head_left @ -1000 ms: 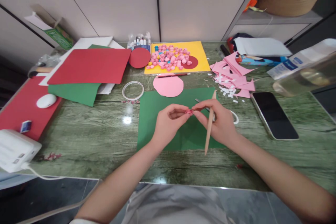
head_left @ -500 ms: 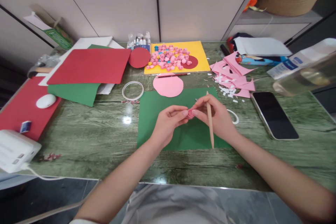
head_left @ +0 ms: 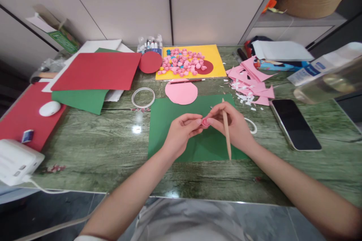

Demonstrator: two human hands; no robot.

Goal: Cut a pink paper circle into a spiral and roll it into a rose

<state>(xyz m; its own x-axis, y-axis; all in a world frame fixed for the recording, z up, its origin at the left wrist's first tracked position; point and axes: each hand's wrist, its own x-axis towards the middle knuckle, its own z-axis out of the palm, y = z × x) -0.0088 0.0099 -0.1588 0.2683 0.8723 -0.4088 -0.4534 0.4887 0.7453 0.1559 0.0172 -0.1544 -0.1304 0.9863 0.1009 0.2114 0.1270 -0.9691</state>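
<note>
Between my two hands is a small pink paper rose (head_left: 205, 122), a tight rolled coil, held above a green sheet (head_left: 166, 120). My left hand (head_left: 181, 132) is closed, its thumb and fingers pinching the rose from the left. From the right, the thumb and forefinger of my right hand (head_left: 233, 126) pinch the same rose. A pale wooden stick (head_left: 227, 135) with tapered ends is also tucked in my right hand, slanting down towards the table's front. Beyond the sheet lies a pink paper circle (head_left: 181, 93) with a dark red pencil (head_left: 186, 81) across its top.
Many pink, blue and yellow rolled roses (head_left: 181, 62) sit on a yellow sheet (head_left: 216, 52). Pink scraps (head_left: 260, 83) and a phone (head_left: 295, 124) lie right. A tape roll (head_left: 143, 98), red sheets (head_left: 96, 71) and a white charger (head_left: 19, 162) are left. A bottle (head_left: 328, 79) stands far right.
The pink rose has turned slightly between my fingertips. Both hands and the wooden stick stay almost where they were.
</note>
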